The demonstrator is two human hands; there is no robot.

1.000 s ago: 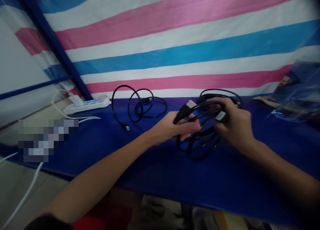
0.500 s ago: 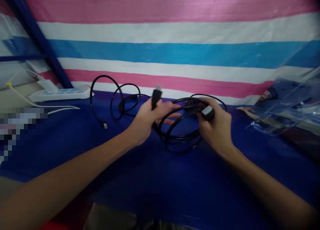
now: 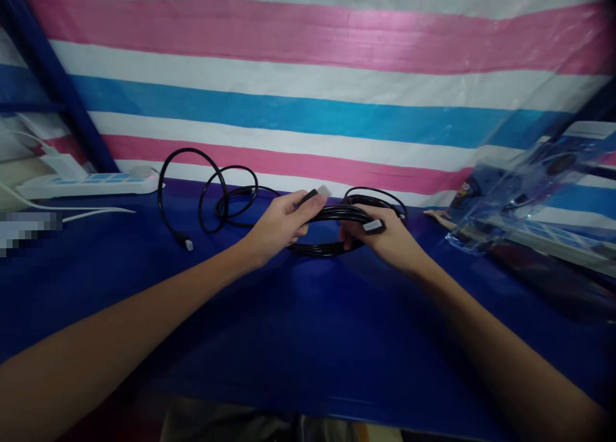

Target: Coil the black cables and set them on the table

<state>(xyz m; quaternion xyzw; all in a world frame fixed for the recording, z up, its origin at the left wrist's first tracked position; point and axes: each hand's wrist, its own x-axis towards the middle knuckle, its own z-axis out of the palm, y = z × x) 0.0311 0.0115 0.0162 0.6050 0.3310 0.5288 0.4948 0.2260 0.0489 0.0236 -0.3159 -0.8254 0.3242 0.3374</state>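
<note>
A black cable (image 3: 321, 249), wound into several loops, is held between my two hands just above the blue table surface. My left hand (image 3: 282, 227) closes round the left side of the coil, its thumb against a black plug (image 3: 309, 197) with a pale tip pointing up and right. On the right side, my right hand (image 3: 380, 233) grips the loops, and another plug (image 3: 374, 226) with a light-coloured end lies against its fingers. Some of the fingertips are hidden behind the coil.
Left of my hands a loose black cable (image 3: 162, 201) curls over the blue table (image 3: 289, 339). A second black coil (image 3: 368, 190) lies behind my right hand. A white power strip (image 3: 91, 185) stands at the back left, clear plastic packaging (image 3: 510, 185) at the right.
My hands have come closer together, and the loops between them are gathered into a tighter bundle. My left fingers, earlier spread, have closed on the coil. The view has shifted slightly right.
</note>
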